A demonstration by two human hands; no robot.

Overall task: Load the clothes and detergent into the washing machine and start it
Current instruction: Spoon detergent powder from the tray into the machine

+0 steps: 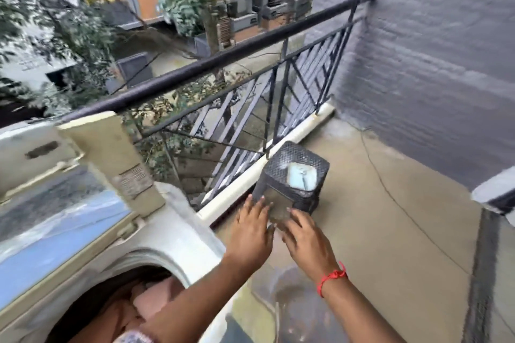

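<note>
Grey brick wall [434,44], black railing [223,60]

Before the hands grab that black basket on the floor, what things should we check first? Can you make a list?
1. Washing machine lid up: ok, it stands open.
2. Clothes in the drum: ok, pinkish clothes show through the opening.
3. Both hands free: ok, left hand and right hand are open and hold nothing.
4. Hands at the basket: ok, both reach toward its near side; cannot tell whether they touch it, the picture is blurred.
5. Something in the basket: ok, a pale blue item lies inside; cannot tell what it is.
6. Floor dry underfoot: not ok, a wet-looking patch shines below the hands.
</note>
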